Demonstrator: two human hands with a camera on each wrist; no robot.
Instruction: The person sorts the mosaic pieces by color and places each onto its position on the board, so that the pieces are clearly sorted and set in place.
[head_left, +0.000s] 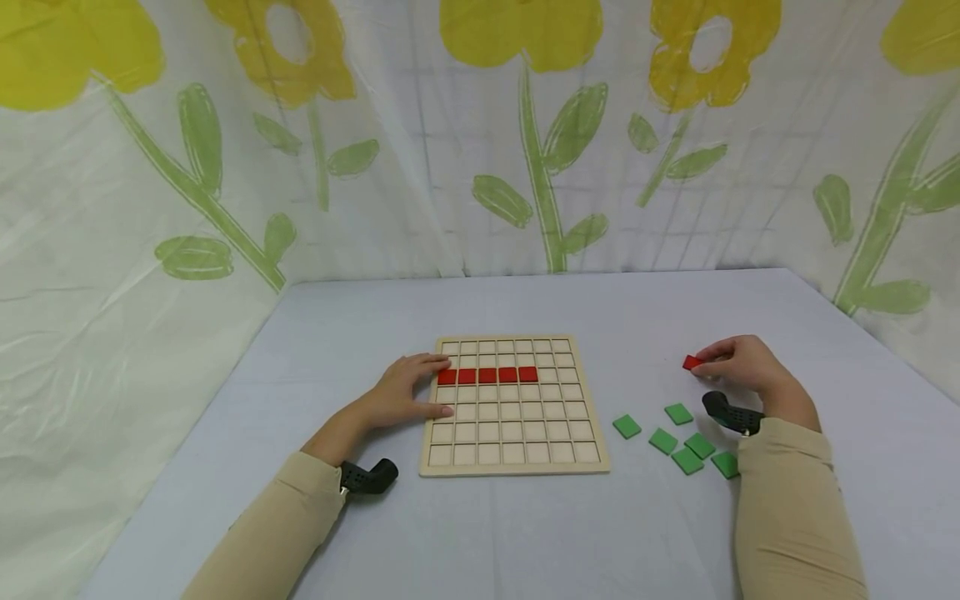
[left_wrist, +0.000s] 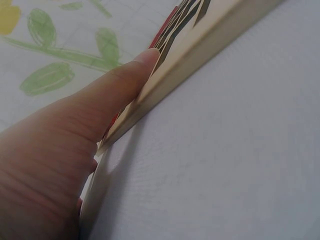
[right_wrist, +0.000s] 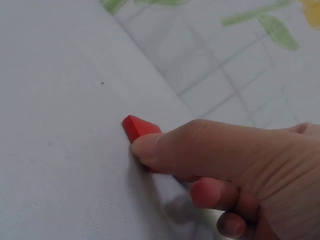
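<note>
The left edge of the gridded wooden board (head_left: 517, 469) is spanned by the left hand (head_left: 397, 393), its fingers spread and fairly straight, with the thumb laid over the rim; nothing is gripped there, and the board is presumably being steadied against sliding. In the third row from the far side, five red tiles (head_left: 487, 375) are seated side by side from the left edge, held in line by the cell walls. Well to the right of the board, a single red tile (right_wrist: 142, 127) is pinched by the right hand (head_left: 746, 367), with one corner left exposed beyond the thumb; whether the table (head_left: 375, 542) is touched by it cannot be told. Six green tiles (head_left: 663, 441) are scattered loose between board and right forearm, probably kept there for easy reach.
</note>
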